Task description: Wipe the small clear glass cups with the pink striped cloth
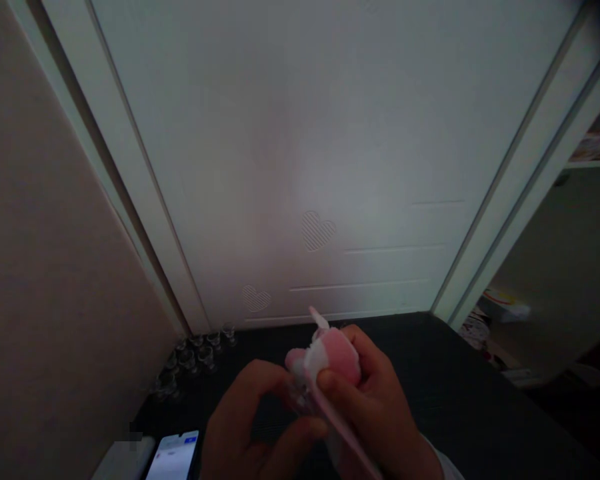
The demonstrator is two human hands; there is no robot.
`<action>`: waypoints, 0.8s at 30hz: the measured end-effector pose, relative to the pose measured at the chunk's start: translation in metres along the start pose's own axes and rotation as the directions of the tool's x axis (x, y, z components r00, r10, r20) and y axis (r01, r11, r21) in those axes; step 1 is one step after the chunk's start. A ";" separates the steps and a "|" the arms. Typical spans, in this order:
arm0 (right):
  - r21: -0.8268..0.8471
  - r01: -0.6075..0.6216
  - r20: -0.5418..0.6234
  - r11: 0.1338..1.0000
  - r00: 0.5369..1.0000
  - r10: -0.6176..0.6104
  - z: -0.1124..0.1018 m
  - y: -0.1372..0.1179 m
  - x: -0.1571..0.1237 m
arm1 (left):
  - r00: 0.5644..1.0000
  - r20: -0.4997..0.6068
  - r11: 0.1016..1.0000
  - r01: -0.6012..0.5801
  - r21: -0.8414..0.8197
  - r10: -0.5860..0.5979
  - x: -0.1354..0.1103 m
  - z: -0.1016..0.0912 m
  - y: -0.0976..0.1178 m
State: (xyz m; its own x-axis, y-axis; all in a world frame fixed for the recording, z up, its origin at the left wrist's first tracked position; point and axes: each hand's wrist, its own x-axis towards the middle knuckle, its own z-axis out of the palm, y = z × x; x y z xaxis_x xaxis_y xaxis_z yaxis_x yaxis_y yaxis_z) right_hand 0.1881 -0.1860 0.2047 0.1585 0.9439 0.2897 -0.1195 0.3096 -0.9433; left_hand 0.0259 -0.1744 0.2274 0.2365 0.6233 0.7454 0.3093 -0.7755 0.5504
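Note:
A small pink and white plush toy is held up over the dark tabletop. My right hand wraps round it from the right, with the thumb pressed on its white part. From the left, my left hand reaches in with thumb and forefinger curled against the toy's near left side. What lies between those fingertips is dim and partly hidden. A thin pale tip sticks up from the toy's top, and a long pink strip hangs down below my right thumb.
Several small clear stemmed glasses stand at the table's back left corner. A lit phone lies at the front left, beside a pale rounded object. A white panel with heart patterns rises behind the dark table. Shelves with items are at right.

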 end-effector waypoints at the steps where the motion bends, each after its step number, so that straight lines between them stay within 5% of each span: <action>1: -0.029 -0.001 0.007 1.000 1.000 0.001 0.001 0.000 0.000 | 1.000 0.009 1.000 0.015 -0.008 -0.015 0.000 0.000 0.000; 15: 0.024 0.027 0.116 0.999 0.993 -0.030 0.006 -0.002 0.000 | 0.959 0.196 0.933 0.252 -0.258 -0.205 0.000 -0.002 0.000; 24: 0.017 0.018 0.123 1.000 0.992 -0.020 0.005 0.001 0.004 | 0.964 0.212 0.943 0.214 -0.253 -0.162 -0.001 -0.004 -0.001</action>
State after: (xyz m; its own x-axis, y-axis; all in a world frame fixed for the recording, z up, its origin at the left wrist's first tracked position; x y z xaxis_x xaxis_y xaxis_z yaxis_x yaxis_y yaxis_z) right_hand 0.1833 -0.1817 0.2059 0.0392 0.9444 0.3264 -0.1329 0.3287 -0.9350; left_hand 0.0216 -0.1751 0.2274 0.3729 0.7474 0.5498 0.1092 -0.6238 0.7739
